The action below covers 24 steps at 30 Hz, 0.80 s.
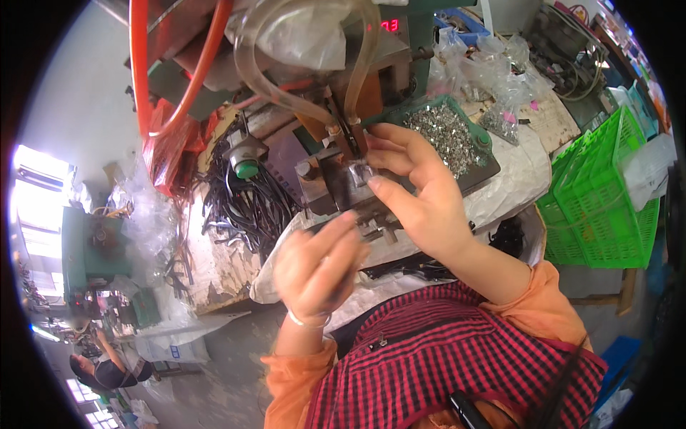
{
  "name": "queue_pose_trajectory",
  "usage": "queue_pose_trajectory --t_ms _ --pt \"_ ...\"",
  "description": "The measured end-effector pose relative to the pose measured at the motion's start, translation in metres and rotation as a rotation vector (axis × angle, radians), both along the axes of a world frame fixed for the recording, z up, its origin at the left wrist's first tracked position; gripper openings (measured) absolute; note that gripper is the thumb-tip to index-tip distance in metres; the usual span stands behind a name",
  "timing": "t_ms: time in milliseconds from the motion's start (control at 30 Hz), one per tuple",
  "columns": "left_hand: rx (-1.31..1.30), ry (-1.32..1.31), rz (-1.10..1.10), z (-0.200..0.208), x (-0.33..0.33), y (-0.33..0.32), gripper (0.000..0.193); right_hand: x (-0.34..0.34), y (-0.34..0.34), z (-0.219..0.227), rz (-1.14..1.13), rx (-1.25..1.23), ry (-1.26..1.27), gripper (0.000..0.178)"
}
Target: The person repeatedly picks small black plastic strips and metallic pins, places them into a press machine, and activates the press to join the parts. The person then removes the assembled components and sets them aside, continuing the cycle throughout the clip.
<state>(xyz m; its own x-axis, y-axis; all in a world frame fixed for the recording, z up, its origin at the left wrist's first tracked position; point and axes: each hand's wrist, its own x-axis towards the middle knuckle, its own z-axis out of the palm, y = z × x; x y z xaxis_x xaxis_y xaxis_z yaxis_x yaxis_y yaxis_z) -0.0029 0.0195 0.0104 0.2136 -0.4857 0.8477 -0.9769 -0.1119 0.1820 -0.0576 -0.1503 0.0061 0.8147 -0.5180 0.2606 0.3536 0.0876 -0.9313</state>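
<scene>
My right hand [425, 189] reaches to the metal fixture [332, 189] of a bench machine. Its fingers are spread; the fingertips are at the upright tool [350, 136], and the thumb tip is beside a small shiny metal piece [359, 171] on the fixture. Whether the thumb touches that piece, I cannot tell. My left hand [314, 268] is in front of the fixture, bent at the fingers and blurred by motion, so what it holds, if anything, does not show. Clear hoses [250, 64] run down to the tool.
Behind my right hand is a green tray [482, 136] of small metal pieces [443, 136]. Black strips [246, 207] lie in a heap at left, by a green push button [246, 169]. Plastic bags [493, 71] lie at back right, a green crate [600, 200] at right. Another person [107, 368] sits far left.
</scene>
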Motion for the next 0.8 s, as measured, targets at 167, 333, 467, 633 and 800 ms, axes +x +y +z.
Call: queue_pose_trajectory --t_ms 167,333,467,633,800 --pt "0.051 -0.139 -0.052 -0.018 0.005 -0.029 0.029 0.002 -0.073 -0.040 -0.355 -0.991 0.231 0.030" --pt "0.013 -0.202 -0.069 -0.030 0.013 -0.034 0.029 -0.012 -0.130 -0.108 -0.576 -1.192 0.433 0.028" --pt "0.017 -0.181 -0.057 -0.029 0.012 -0.034 0.031 -0.007 -0.122 -0.111 -0.544 -1.253 0.316 0.020" --pt "0.054 -0.034 -0.045 -0.025 -0.004 -0.026 0.030 0.021 -0.123 -0.100 -0.406 -1.457 0.167 0.017" --pt "0.029 0.120 0.204 -0.066 -0.036 0.038 0.024 -0.005 -0.134 -0.107 -0.572 -0.443 0.373 0.017"
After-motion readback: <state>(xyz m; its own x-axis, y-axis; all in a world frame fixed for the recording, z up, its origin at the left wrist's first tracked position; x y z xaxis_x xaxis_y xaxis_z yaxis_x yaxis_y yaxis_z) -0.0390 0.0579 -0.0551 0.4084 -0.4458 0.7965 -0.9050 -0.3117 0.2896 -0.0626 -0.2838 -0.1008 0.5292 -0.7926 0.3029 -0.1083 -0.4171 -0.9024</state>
